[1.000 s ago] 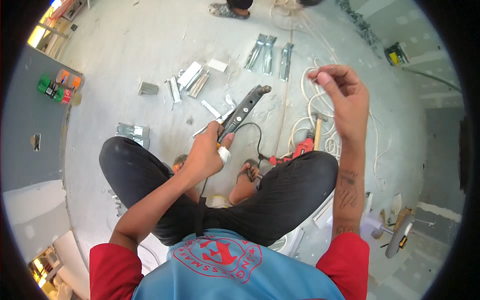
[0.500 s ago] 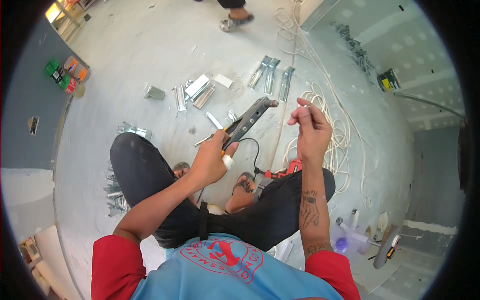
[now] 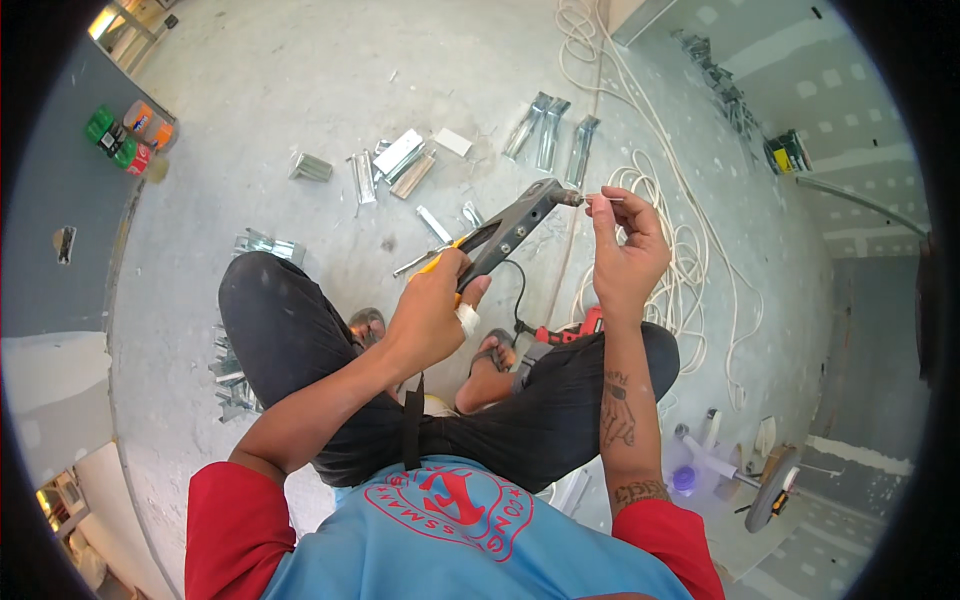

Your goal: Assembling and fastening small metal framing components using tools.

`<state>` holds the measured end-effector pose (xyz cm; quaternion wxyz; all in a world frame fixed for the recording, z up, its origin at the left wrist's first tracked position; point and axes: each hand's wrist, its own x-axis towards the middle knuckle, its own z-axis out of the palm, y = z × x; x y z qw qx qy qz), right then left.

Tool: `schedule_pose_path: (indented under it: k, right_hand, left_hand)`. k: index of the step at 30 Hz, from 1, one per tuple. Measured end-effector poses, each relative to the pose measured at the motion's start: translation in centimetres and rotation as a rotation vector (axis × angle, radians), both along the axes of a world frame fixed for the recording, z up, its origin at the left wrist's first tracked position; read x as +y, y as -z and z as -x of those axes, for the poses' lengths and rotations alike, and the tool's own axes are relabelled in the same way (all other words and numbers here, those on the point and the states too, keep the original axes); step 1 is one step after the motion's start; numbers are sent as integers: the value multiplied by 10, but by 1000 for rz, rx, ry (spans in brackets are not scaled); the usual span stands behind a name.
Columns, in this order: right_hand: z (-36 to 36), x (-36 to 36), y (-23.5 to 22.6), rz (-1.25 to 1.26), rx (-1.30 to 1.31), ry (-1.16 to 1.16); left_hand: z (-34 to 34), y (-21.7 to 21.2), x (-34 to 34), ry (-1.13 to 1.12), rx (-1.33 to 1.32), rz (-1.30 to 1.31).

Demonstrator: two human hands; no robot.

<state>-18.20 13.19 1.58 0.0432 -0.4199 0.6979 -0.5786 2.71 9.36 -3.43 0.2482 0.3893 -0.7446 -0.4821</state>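
My left hand (image 3: 432, 308) is wrapped round the yellow-and-dark handles of a hand riveter (image 3: 512, 232), a white wrap on one of its fingers. The riveter's nose points up and to the right. Between thumb and fingertips my right hand (image 3: 632, 240) pinches a thin, light pin that looks like a blind rivet (image 3: 605, 198). One end of it meets the riveter's nose, though whether it sits inside is too small to tell.
Short metal channel pieces (image 3: 400, 152) lie ahead on the concrete floor, with more channels (image 3: 550, 135) farther right. Coiled white cable (image 3: 690, 280) spreads at the right. A red corded power tool (image 3: 575, 330) lies by my right knee. Bottles (image 3: 120, 145) stand at the left wall.
My right hand has brought the rivet to the riveter's nose. The riveter has moved slightly right and up toward it. The person walking at the top has left the view.
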Motion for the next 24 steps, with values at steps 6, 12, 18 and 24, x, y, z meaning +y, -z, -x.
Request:
schedule_pose_path:
  k: [6, 12, 18, 24]
  right_hand:
    - [-9, -6, -12, -127, 318, -6]
    - [7, 4, 17, -99, 173, -44]
    - [0, -4, 10, -8, 319, -52]
    - [1, 0, -4, -82, 165, -58]
  left_hand:
    - [-14, -8, -2, 3, -128, 0]
    - [-3, 36, -3, 59, -117, 40]
    - [-17, 36, -7, 29, -106, 145]
    - [-13, 30, -8, 12, -43, 174]
